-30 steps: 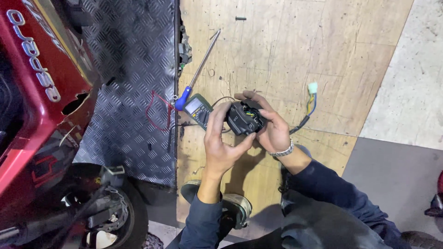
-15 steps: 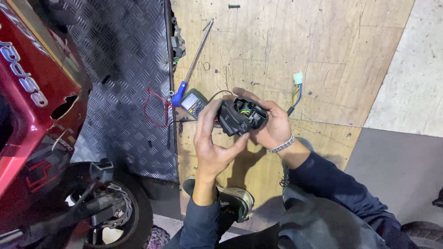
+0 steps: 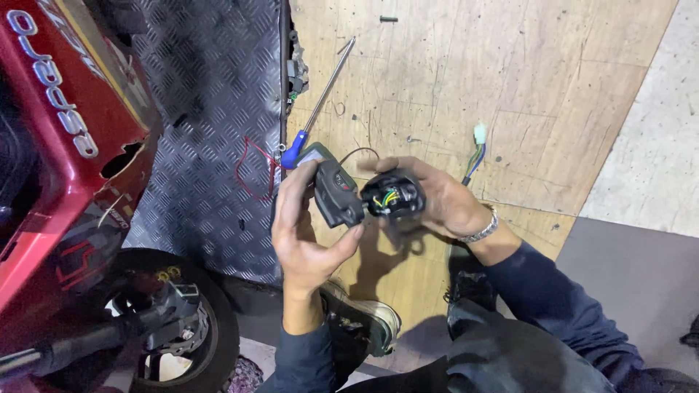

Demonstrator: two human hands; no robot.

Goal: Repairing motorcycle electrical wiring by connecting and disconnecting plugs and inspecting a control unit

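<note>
Seen from above, a person in dark blue sleeves crouches over a scuffed plywood floor (image 3: 553, 94) and holds a small electrical part in both hands. The left hand (image 3: 309, 236) is closed around a flat black plastic switch cover with a small red mark (image 3: 338, 193), thumb below and fingers curled over its upper edge. The right hand (image 3: 437, 200), which wears a silver metal bracelet (image 3: 482, 231) at the wrist, cups a rounded black switch housing (image 3: 393, 195) whose open side shows yellow and green wires inside. The two black pieces meet between the hands, just above the floor, near the middle of the view. A bundle of coloured wires ending in a pale plastic connector (image 3: 478, 142) lies on the plywood just past the right hand. A long screwdriver with a blue handle and thin metal shaft (image 3: 320, 102) lies slanted on the floor beyond the left hand. To the left are a dark diamond-patterned metal plate (image 3: 204, 124), the red bodywork of a scooter (image 3: 51, 145) and a black rubber tyre (image 3: 211, 335)
</note>
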